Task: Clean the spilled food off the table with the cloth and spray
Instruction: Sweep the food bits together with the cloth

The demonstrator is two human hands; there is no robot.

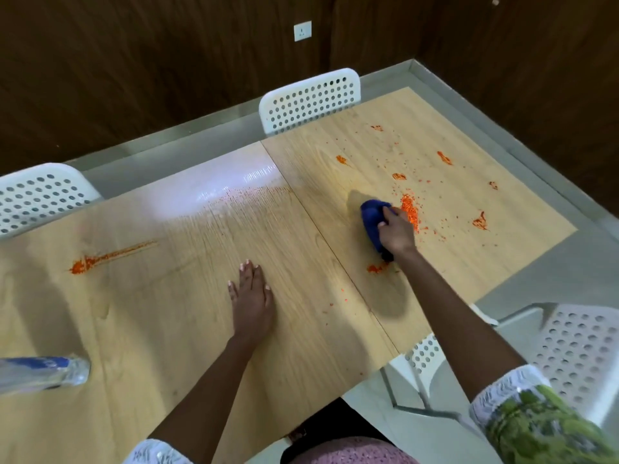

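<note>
Right hand bunching cloth, left hand flat on desk. Risk: crumbs just past cloth scatter off edge.

Light wood-grain surface. Deep blue cloth under right hand. Orange spilled food just beyond that hand, with orange smears farther out. Orange streak well left of left hand. Clear spray bottle with blue label. White perforated chairs. Dark brown wall. Sleeves: green leafy print, white lace cuff.
</note>
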